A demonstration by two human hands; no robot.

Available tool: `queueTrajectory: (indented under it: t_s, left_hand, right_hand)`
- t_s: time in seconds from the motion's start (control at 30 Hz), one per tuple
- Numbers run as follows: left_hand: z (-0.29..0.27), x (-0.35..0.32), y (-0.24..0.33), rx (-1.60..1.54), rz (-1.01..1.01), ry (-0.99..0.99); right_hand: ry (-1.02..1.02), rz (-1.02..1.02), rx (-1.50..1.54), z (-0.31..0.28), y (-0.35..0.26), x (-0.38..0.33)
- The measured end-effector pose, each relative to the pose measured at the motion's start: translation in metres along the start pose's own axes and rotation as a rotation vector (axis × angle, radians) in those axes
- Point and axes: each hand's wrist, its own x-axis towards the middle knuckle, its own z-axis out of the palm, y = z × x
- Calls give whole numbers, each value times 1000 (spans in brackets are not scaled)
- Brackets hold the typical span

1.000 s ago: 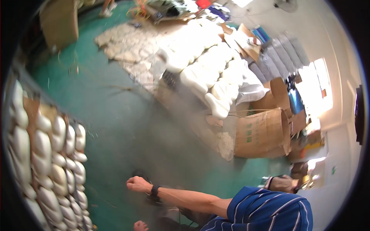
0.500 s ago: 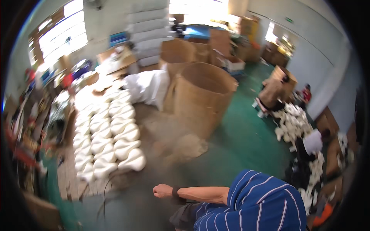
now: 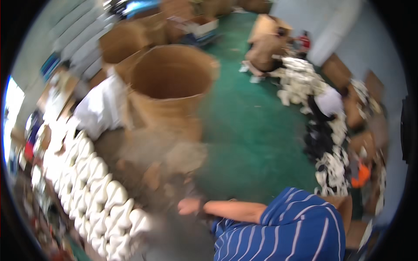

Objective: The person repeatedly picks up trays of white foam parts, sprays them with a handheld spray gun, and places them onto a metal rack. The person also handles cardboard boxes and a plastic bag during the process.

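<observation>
My right arm reaches leftward from a blue striped sleeve [image 3: 283, 217] at the lower edge, with a dark band round the wrist. At its end my right hand [image 3: 190, 206] is curled closed, blurred, with nothing seen sticking out of it. It hangs over the floor, touching nothing that I can see. My left hand is out of view. Nearest to my right hand, on its left, lie rows of smooth white pear-like forms [image 3: 98, 187], set close together. Beyond the hand, a pale brown flat piece [image 3: 187, 156] lies on the floor.
A large round cardboard bin [image 3: 167, 104] stands ahead, with a white sack [image 3: 102, 104] beside it. Green floor [image 3: 257, 135] runs to its right. Along the right wall, people sit by heaps of white pieces [image 3: 300, 78]. An orange thing [image 3: 361, 175] lies near them.
My view has turned to the right, so the bin and white forms sit further left. My right arm keeps nearly the same place in the picture, its hand still closed.
</observation>
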Motion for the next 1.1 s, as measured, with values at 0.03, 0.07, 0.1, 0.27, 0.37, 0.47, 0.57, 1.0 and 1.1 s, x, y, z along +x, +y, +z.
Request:
queueTrajectory:
  t_s: [0.03,0.07,0.1,0.27,0.37,0.47,0.57,1.0,1.1]
  left_hand:
    - [4,1,7,-14,-15,15]
    - [8,1,10,-50,-19,51]
    - [17,3,18,-72,-27,52]
    - [117,35,102,-99,5,155]
    - [155,27,156,23,-80,61]
    - [186,22,181,65,-168,21]
    - [191,11,179,41,-211,121]
    - [163,-36,64,-250,-291,193]
    - [155,-38,15,-274,-267,209]
  right_hand:
    - [32,-18,0,-15,22,20]
    - [42,64,155,-51,17,32]
    - [136,66,258,-73,43,58]
    - [425,173,1024,-270,48,210]
    - [537,94,1100,-369,65,313]
    - [515,-13,1558,-458,68,414]
    - [710,166,1673,-503,17,483]
    - [971,9,1389,-551,-48,345]
    - [959,-174,1250,-525,-152,264]
